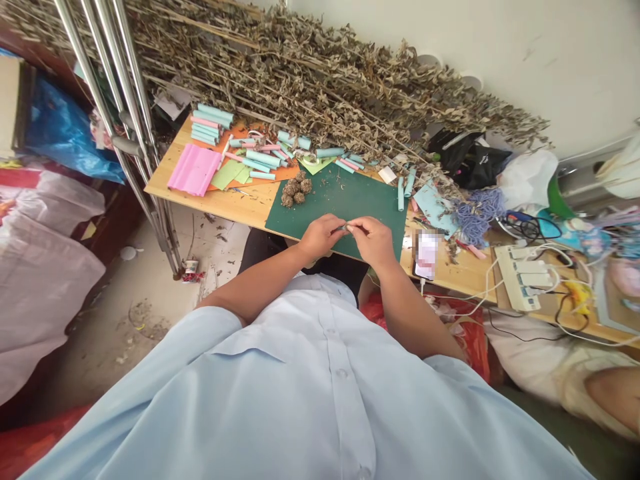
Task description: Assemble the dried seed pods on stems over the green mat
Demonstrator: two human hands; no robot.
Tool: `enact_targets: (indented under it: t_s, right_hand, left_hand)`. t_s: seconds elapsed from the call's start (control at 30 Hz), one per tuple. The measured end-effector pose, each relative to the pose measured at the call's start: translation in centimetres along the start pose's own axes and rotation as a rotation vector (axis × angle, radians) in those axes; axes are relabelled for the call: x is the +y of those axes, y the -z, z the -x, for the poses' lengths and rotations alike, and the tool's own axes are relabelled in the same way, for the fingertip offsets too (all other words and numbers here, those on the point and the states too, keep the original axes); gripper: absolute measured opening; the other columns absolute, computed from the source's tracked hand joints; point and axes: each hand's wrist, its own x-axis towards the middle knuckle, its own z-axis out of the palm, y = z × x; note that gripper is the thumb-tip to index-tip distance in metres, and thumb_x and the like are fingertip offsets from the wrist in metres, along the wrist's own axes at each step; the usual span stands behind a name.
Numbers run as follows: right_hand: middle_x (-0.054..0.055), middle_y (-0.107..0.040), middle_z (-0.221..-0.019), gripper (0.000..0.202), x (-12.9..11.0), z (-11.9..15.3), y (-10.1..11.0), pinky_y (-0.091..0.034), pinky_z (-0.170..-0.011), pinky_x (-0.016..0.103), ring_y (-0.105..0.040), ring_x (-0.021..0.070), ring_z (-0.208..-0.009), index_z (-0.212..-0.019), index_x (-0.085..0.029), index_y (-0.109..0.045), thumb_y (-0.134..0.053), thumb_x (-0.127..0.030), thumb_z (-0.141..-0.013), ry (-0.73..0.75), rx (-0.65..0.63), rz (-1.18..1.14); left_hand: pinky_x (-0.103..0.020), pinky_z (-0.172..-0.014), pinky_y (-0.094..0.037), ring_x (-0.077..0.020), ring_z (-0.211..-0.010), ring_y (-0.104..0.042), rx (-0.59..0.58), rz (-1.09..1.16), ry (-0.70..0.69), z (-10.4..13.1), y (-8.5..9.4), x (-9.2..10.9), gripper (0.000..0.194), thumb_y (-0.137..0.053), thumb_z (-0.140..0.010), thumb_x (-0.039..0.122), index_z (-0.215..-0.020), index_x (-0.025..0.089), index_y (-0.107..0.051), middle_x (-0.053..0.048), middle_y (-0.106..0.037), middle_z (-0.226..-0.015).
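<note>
My left hand (323,238) and my right hand (371,241) meet over the near edge of a dark green mat (360,200). The fingers of both are pinched together around something small, mostly hidden, that I cannot make out. Just beyond my left hand, a small heap of brown balls of dried plant matter (296,188) rests on the mat. Crumbs of dry leaf are scattered over the mat's surface.
Rolled blue and pink paper tubes (263,159) and a pink paper stack (194,169) lie at the table's back left. Long dried plant stalks (320,73) fill the back. A phone (426,255), purple cord (477,217) and power strip (520,277) sit right; metal crutches (127,113) stand left.
</note>
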Motion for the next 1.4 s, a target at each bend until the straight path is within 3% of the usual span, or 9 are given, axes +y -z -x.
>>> enact_targets:
  t_s: [0.33,0.6,0.83,1.07,1.27,1.4]
  right_hand:
    - [0.008,-0.071,-0.095,0.016,0.3,-0.2,0.5,-0.053,-0.085,0.039,-0.065,0.0255,-0.091,-0.094,-0.025,-0.064,-0.05,-0.024,-0.1,0.183,-0.132,0.231]
    - [0.011,-0.074,-0.096,0.017,-0.6,-1.2,0.8,-0.052,-0.086,0.041,-0.066,0.0291,-0.094,-0.091,-0.024,-0.067,-0.051,-0.018,-0.094,0.108,-0.224,0.319]
    - [0.004,-0.077,-0.088,0.012,-1.3,-1.3,1.4,-0.055,-0.082,0.038,-0.069,0.0237,-0.081,-0.091,-0.025,-0.075,-0.063,-0.025,-0.09,0.001,-0.149,0.18]
    - [0.003,-0.079,-0.087,0.02,0.2,0.1,1.1,-0.061,-0.082,0.039,-0.072,0.0216,-0.078,-0.101,-0.024,-0.077,-0.065,-0.037,-0.09,-0.15,0.002,-0.05]
    - [0.009,-0.078,-0.111,0.025,0.9,1.6,-0.1,-0.063,-0.091,0.044,-0.074,0.0244,-0.094,-0.114,-0.025,-0.075,-0.064,-0.035,-0.094,0.054,0.043,0.021]
    - [0.012,-0.078,-0.115,0.029,0.6,1.7,-0.3,-0.06,-0.101,0.049,-0.073,0.0284,-0.106,-0.123,-0.026,-0.074,-0.056,-0.036,-0.101,0.201,0.039,0.106]
  left_hand:
    - [-0.032,-0.088,-0.054,-0.0196,-0.097,-0.066,0.003,-0.015,0.004,0.0,0.0,0.1,0.021,-0.063,-0.104,0.037,-0.106,0.02,-0.077,-0.007,-0.073,-0.097]
    - [-0.032,-0.088,-0.054,-0.0197,-0.097,-0.066,-0.015,-0.02,-0.014,-0.1,0.2,0.2,0.025,-0.061,-0.105,0.04,-0.106,0.021,-0.077,-0.007,-0.072,-0.096]
    - [-0.031,-0.086,-0.053,-0.0191,-0.093,-0.066,0.011,-0.007,-0.003,-0.1,0.2,0.2,0.025,-0.064,-0.104,0.04,-0.107,0.019,-0.077,-0.007,-0.072,-0.095]
    - [-0.032,-0.088,-0.054,-0.0189,-0.094,-0.067,0.017,-0.001,0.019,-0.2,0.1,0.4,0.018,-0.069,-0.101,0.035,-0.104,0.021,-0.078,-0.006,-0.074,-0.096]
    - [-0.031,-0.087,-0.054,-0.019,-0.095,-0.067,0.01,-0.002,0.009,-0.1,0.1,0.2,0.015,-0.066,-0.102,0.03,-0.104,0.02,-0.077,-0.007,-0.073,-0.096]
    - [-0.032,-0.088,-0.054,-0.0196,-0.096,-0.067,0.008,0.0,-0.003,-0.1,0.3,0.3,0.016,-0.065,-0.102,0.03,-0.105,0.02,-0.077,-0.007,-0.073,-0.096]
